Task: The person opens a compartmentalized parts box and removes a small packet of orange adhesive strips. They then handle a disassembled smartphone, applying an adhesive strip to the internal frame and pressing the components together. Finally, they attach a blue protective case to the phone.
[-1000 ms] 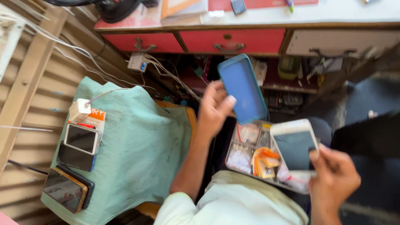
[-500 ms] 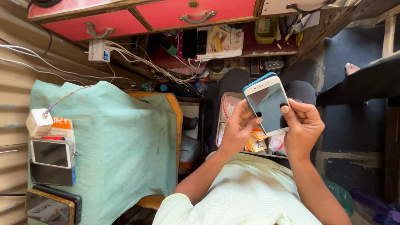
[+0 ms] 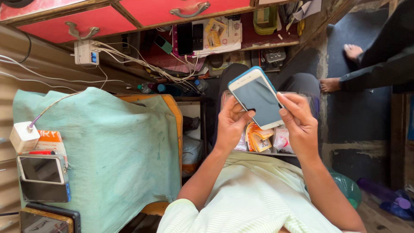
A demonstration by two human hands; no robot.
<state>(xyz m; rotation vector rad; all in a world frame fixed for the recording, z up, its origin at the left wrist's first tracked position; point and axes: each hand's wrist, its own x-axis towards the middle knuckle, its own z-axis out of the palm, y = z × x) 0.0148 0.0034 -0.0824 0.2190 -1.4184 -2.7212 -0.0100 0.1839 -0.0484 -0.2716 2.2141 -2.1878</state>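
Phone: white body, dark screen, blue case; held in both hands above the lap, screen up, tilted.
Left hand: grip closed on the phone's lower left edge, thumb on the screen's edge.
Right hand: grip closed on the phone's right edge, fingers along the side.
Clear box: on the lap, beneath the phone; holds orange-and-white packets and small clear bags. Full contents hidden by the hands.
Counter under green cloth: at left. On it, a white charger with a cable, an orange-and-white packet, and a stack of phones lying flat, screens up.
Red drawers: top, both shut, metal handles.
Shelf beneath the drawers: dark phones standing upright, yellow cards, a green box, tangled white cables running to a power strip.
Another person's bare feet: on the floor, upper right.
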